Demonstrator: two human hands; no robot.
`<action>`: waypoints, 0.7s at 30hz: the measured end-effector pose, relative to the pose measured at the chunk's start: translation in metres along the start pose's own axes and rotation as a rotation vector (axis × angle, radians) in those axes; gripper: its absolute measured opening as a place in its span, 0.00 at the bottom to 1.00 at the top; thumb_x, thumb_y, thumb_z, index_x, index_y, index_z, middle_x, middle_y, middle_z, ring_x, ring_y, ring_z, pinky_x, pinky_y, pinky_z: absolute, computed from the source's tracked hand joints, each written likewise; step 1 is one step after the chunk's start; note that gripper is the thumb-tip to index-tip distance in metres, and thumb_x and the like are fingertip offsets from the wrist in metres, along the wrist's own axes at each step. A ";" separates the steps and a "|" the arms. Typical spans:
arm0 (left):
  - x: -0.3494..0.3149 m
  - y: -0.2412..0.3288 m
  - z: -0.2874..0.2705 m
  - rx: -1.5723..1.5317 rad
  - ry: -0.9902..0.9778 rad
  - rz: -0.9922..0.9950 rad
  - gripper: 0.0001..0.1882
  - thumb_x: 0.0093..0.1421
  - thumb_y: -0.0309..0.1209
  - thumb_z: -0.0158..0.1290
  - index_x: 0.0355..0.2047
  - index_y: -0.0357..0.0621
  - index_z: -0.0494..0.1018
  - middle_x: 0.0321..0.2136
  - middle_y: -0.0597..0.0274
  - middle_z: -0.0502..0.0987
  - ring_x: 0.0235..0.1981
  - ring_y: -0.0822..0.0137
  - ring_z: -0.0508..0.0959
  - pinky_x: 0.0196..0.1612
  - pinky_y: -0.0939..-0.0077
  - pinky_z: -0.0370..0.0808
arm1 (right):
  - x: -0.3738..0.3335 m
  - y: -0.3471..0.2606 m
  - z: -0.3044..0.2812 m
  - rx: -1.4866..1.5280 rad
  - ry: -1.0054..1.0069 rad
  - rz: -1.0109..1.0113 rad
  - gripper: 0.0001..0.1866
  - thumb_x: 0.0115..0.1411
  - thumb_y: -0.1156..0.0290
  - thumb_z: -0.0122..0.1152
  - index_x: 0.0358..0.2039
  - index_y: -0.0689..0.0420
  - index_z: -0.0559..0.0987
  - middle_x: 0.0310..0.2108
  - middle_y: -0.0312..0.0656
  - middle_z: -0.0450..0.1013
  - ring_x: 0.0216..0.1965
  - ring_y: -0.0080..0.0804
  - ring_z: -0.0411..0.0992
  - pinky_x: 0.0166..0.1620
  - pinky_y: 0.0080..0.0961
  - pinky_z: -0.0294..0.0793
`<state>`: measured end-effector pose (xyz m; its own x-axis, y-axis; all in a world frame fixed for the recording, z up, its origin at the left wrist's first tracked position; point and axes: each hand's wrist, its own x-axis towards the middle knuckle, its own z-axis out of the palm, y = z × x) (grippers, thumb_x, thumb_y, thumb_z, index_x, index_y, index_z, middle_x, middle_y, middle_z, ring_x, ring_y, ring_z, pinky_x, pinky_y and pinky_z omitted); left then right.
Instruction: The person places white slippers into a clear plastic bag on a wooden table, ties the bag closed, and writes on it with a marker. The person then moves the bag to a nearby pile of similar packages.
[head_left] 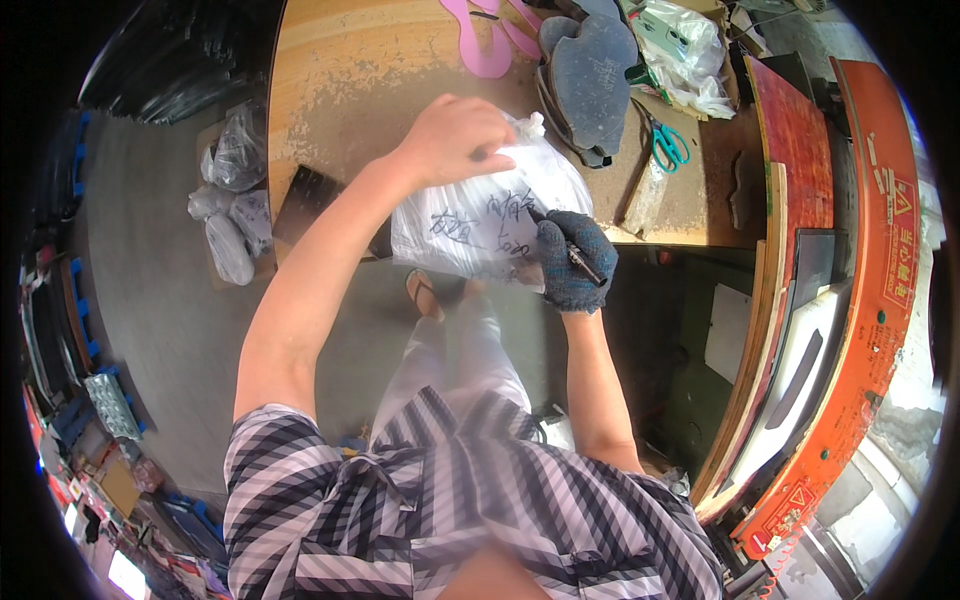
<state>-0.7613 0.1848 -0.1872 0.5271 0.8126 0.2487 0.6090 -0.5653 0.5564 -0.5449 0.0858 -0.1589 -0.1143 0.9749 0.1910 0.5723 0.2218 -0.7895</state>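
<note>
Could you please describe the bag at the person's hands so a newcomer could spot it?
Find the wooden table and follow it to its near edge. There a white plastic bag sits between the bare left hand and the gloved right hand, which holds a dark marker. Unlike the clear bags to the left, it bears black handwriting.

Worn wooden table [345, 125], grey floor [180, 370]

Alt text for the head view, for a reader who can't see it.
A gloved right hand holds a black marker at a white plastic bag bearing handwriting, the bare left hand touching it, near a worn wooden table. Teal-handled scissors and dark flat pieces lie beyond.
</note>
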 end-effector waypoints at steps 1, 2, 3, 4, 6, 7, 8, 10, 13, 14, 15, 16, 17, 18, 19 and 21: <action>0.000 -0.001 0.000 -0.002 -0.013 0.003 0.13 0.52 0.45 0.55 0.28 0.52 0.69 0.36 0.70 0.76 0.46 0.67 0.71 0.47 0.67 0.63 | 0.000 0.000 0.000 -0.026 -0.015 0.016 0.05 0.51 0.77 0.62 0.30 0.63 0.78 0.26 0.44 0.75 0.28 0.30 0.73 0.35 0.24 0.72; 0.000 -0.001 0.000 0.000 -0.023 -0.003 0.15 0.53 0.47 0.54 0.35 0.53 0.75 0.36 0.69 0.75 0.46 0.67 0.71 0.48 0.67 0.62 | -0.001 0.000 0.000 -0.052 -0.029 0.031 0.05 0.51 0.77 0.62 0.30 0.63 0.78 0.26 0.44 0.75 0.28 0.30 0.73 0.36 0.24 0.72; 0.000 -0.001 -0.001 -0.005 -0.026 0.004 0.15 0.53 0.47 0.54 0.35 0.53 0.75 0.36 0.69 0.75 0.46 0.67 0.71 0.48 0.67 0.62 | -0.001 0.000 0.000 -0.049 -0.016 0.023 0.05 0.51 0.77 0.62 0.30 0.62 0.78 0.26 0.44 0.75 0.28 0.30 0.74 0.36 0.25 0.72; 0.000 -0.002 -0.001 -0.007 -0.026 0.003 0.15 0.53 0.47 0.54 0.35 0.53 0.75 0.36 0.69 0.75 0.46 0.67 0.71 0.48 0.67 0.62 | -0.001 0.001 0.000 -0.045 -0.002 0.016 0.05 0.51 0.77 0.62 0.30 0.62 0.79 0.26 0.44 0.75 0.28 0.30 0.74 0.36 0.25 0.72; 0.000 -0.002 -0.001 -0.010 -0.026 0.000 0.15 0.53 0.46 0.54 0.35 0.53 0.75 0.36 0.70 0.75 0.46 0.67 0.71 0.48 0.67 0.62 | -0.002 0.001 0.001 -0.023 0.029 0.017 0.05 0.51 0.77 0.62 0.30 0.62 0.79 0.26 0.43 0.76 0.28 0.30 0.74 0.36 0.25 0.72; 0.000 -0.002 -0.001 -0.012 -0.027 -0.003 0.15 0.53 0.46 0.55 0.35 0.53 0.75 0.36 0.70 0.75 0.46 0.67 0.71 0.48 0.67 0.62 | -0.002 0.002 0.001 -0.004 0.046 0.028 0.05 0.51 0.77 0.62 0.30 0.62 0.79 0.26 0.43 0.75 0.28 0.30 0.74 0.35 0.25 0.72; 0.000 -0.001 -0.001 -0.016 -0.028 -0.005 0.15 0.53 0.46 0.55 0.35 0.53 0.75 0.36 0.70 0.75 0.46 0.67 0.71 0.48 0.67 0.62 | -0.002 0.002 0.001 0.024 0.057 0.032 0.05 0.51 0.77 0.62 0.30 0.61 0.79 0.26 0.43 0.75 0.28 0.30 0.74 0.35 0.25 0.72; 0.000 -0.001 -0.001 -0.012 -0.026 -0.001 0.15 0.52 0.46 0.55 0.35 0.53 0.75 0.36 0.70 0.75 0.46 0.68 0.71 0.48 0.67 0.62 | -0.003 0.003 0.001 -0.062 0.022 -0.061 0.05 0.51 0.77 0.62 0.29 0.61 0.79 0.26 0.44 0.76 0.29 0.30 0.74 0.35 0.25 0.72; 0.000 0.000 -0.002 -0.023 -0.034 -0.008 0.15 0.52 0.46 0.55 0.35 0.53 0.75 0.37 0.70 0.75 0.46 0.68 0.71 0.48 0.67 0.62 | -0.003 0.005 0.000 -0.011 0.021 -0.042 0.05 0.51 0.77 0.61 0.29 0.62 0.79 0.26 0.44 0.76 0.29 0.30 0.74 0.35 0.25 0.72; 0.000 0.000 -0.002 -0.029 -0.040 -0.012 0.15 0.52 0.46 0.55 0.35 0.53 0.75 0.37 0.69 0.75 0.46 0.68 0.71 0.49 0.67 0.62 | -0.004 0.005 0.000 0.013 0.038 0.006 0.05 0.51 0.77 0.61 0.30 0.62 0.79 0.26 0.43 0.76 0.29 0.29 0.74 0.35 0.25 0.72; -0.001 0.000 -0.002 -0.027 -0.043 -0.010 0.15 0.52 0.46 0.55 0.35 0.53 0.75 0.37 0.69 0.75 0.47 0.67 0.71 0.49 0.67 0.62 | -0.004 0.005 0.000 0.044 0.076 0.040 0.05 0.51 0.77 0.61 0.30 0.62 0.78 0.26 0.43 0.76 0.29 0.29 0.74 0.36 0.24 0.72; -0.001 0.000 -0.002 -0.024 -0.045 -0.006 0.15 0.52 0.45 0.56 0.35 0.53 0.74 0.38 0.69 0.75 0.47 0.67 0.70 0.49 0.67 0.62 | -0.003 0.005 0.000 0.063 0.137 0.109 0.05 0.51 0.77 0.62 0.30 0.62 0.78 0.26 0.42 0.75 0.29 0.28 0.73 0.35 0.24 0.71; -0.001 0.000 -0.002 -0.018 -0.046 -0.012 0.15 0.52 0.45 0.56 0.36 0.53 0.74 0.38 0.69 0.75 0.47 0.67 0.70 0.49 0.67 0.62 | -0.003 0.006 0.000 0.080 0.143 0.091 0.06 0.51 0.77 0.61 0.31 0.62 0.78 0.26 0.42 0.75 0.28 0.27 0.73 0.34 0.23 0.71; -0.001 0.000 -0.002 -0.020 -0.026 0.000 0.13 0.51 0.43 0.57 0.29 0.51 0.68 0.38 0.70 0.75 0.47 0.67 0.70 0.48 0.68 0.62 | -0.003 0.006 0.000 0.111 0.156 0.084 0.06 0.51 0.77 0.61 0.31 0.63 0.78 0.26 0.42 0.75 0.28 0.26 0.72 0.34 0.23 0.71; -0.002 0.000 -0.001 -0.019 -0.005 0.005 0.16 0.51 0.41 0.58 0.23 0.50 0.62 0.38 0.72 0.76 0.48 0.67 0.71 0.47 0.69 0.62 | -0.002 0.006 0.000 0.141 0.171 0.078 0.06 0.51 0.77 0.61 0.31 0.63 0.78 0.26 0.42 0.75 0.28 0.26 0.72 0.34 0.22 0.71; -0.002 0.001 0.000 -0.022 0.011 0.007 0.22 0.51 0.39 0.59 0.16 0.48 0.55 0.38 0.73 0.77 0.48 0.67 0.71 0.46 0.70 0.63 | -0.002 0.007 -0.001 0.122 0.146 0.095 0.05 0.52 0.77 0.61 0.31 0.63 0.78 0.26 0.41 0.74 0.28 0.24 0.71 0.34 0.22 0.71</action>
<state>-0.7618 0.1830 -0.1869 0.5249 0.8100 0.2614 0.5916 -0.5680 0.5721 -0.5400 0.0858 -0.1637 0.0591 0.9804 0.1881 0.4712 0.1387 -0.8710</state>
